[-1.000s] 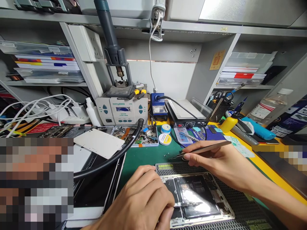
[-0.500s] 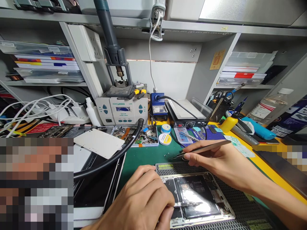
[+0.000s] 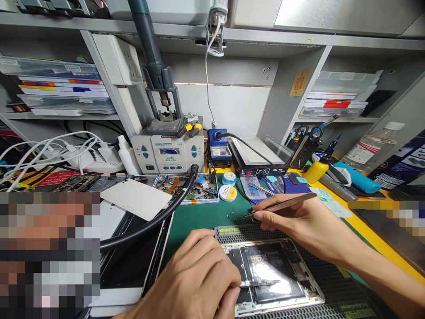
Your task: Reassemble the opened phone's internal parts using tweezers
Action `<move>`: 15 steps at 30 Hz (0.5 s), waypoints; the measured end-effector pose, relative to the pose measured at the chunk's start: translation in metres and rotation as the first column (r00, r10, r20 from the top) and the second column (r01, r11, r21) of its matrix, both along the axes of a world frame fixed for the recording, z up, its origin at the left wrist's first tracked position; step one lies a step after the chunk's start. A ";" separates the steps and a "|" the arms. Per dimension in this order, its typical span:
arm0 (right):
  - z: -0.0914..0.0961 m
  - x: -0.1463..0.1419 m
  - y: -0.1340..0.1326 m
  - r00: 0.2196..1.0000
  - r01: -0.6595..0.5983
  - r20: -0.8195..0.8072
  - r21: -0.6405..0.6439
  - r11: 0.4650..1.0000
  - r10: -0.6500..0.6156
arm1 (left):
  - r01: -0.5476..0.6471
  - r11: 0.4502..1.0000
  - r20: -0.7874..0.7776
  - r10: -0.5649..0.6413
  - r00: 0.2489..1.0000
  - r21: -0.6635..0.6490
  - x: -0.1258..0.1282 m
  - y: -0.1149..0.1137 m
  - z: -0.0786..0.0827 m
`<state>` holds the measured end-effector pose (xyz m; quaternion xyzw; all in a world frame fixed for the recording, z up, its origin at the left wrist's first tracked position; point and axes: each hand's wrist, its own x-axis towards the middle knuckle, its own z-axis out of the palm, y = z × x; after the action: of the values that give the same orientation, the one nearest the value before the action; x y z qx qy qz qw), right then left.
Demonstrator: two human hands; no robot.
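Observation:
My right hand point(image 3: 299, 217) is closed around a pair of dark tweezers point(image 3: 285, 204), their tips low over the green mat beside some tiny screw-like bits point(image 3: 230, 215). Below lies an opened tablet point(image 3: 275, 270) with its dark battery and inner parts showing. My left hand point(image 3: 206, 274) rests over the tablet's left side, its fingers curled. From those fingers a thin silvery strip point(image 3: 260, 282) sticks out across the battery; its kind cannot be made out. A perforated dark anti-slip pad point(image 3: 332, 270) lies under the tablet.
A black hose point(image 3: 149, 228) arches over the left side from a hot air station point(image 3: 169, 153). Behind the mat point(image 3: 199, 219) stand a parts tray point(image 3: 186, 199) and two small round tins point(image 3: 228, 192). A yellow bottle point(image 3: 317, 172) is at right. A pixelated patch covers the lower left.
Both hands, the tweezers and the tablet stay nearly as they were. The whole view has shifted very slightly.

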<state>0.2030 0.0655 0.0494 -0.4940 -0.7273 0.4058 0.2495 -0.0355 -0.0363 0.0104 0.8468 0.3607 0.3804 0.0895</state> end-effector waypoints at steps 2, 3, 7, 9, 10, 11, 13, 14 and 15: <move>0.000 0.000 0.000 1.000 0.005 -0.001 -0.003 1.000 -0.005 | 0.004 1.000 -0.003 -0.004 1.000 -0.007 0.001 0.000 0.001; 0.000 0.000 0.000 1.000 0.008 -0.001 -0.004 1.000 -0.008 | 0.003 1.000 -0.003 -0.003 1.000 -0.008 0.001 0.000 0.001; -0.001 0.000 -0.001 1.000 0.013 -0.002 -0.006 1.000 -0.013 | -0.006 1.000 0.005 0.006 1.000 0.000 0.002 0.001 0.000; -0.001 0.000 -0.001 1.000 0.013 -0.007 -0.007 1.000 -0.013 | -0.001 1.000 0.000 0.001 1.000 -0.010 0.001 0.000 -0.001; -0.001 0.000 -0.001 1.000 0.013 -0.011 -0.007 1.000 -0.013 | 0.001 1.000 -0.004 -0.001 1.000 -0.021 0.001 -0.001 -0.002; -0.001 0.000 -0.001 1.000 0.015 -0.014 -0.006 1.000 -0.015 | 0.001 1.000 -0.003 -0.001 1.000 -0.023 0.001 -0.001 -0.002; 0.000 0.000 -0.001 1.000 0.017 -0.020 -0.003 1.000 -0.017 | -0.008 1.000 0.002 0.008 1.000 -0.023 0.001 -0.001 -0.002; 0.000 0.000 -0.001 1.000 0.018 -0.022 -0.001 1.000 -0.018 | -0.009 1.000 0.004 0.009 1.000 -0.016 0.001 -0.001 -0.002; 0.000 -0.001 -0.001 1.000 0.017 -0.024 0.001 1.000 -0.017 | -0.006 1.000 0.001 0.006 1.000 -0.014 0.001 -0.001 -0.001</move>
<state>0.2024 0.0641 0.0495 -0.4948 -0.7204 0.4092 0.2621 -0.0342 -0.0372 0.0094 0.8450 0.3657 0.3787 0.0944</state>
